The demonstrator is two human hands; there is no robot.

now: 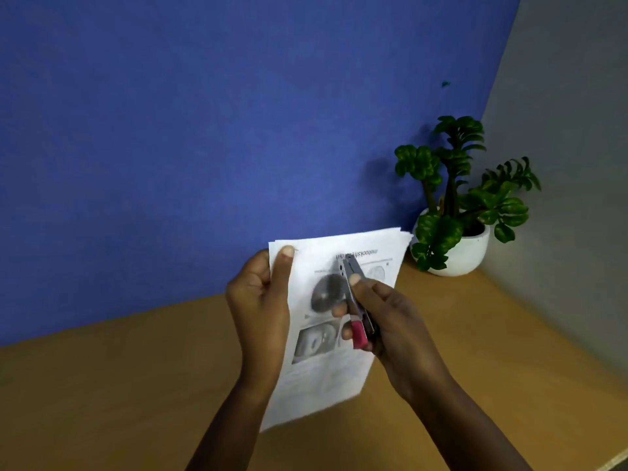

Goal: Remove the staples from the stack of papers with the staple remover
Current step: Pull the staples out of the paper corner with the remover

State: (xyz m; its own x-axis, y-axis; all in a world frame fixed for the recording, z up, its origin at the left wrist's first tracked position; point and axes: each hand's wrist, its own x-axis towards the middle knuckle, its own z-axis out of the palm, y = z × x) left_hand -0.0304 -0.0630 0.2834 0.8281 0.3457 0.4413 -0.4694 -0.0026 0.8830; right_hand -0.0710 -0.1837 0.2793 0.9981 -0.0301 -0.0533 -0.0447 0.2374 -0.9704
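I hold a stack of printed white papers [326,372] up above the desk, its text upside down to me. My left hand [261,300] grips the stack's left edge, thumb on the front near the top corner. My right hand [384,314] grips a metal staple remover [355,294] with a pink grip end, held in front of the page. Its tip points up toward the printed line near the top of the sheet. No staple is visible to me.
A wooden desk [136,385] lies below the papers. A green plant in a white pot [455,212] stands in the back right corner. A blue wall [204,130] runs behind, a grey wall [571,164] on the right.
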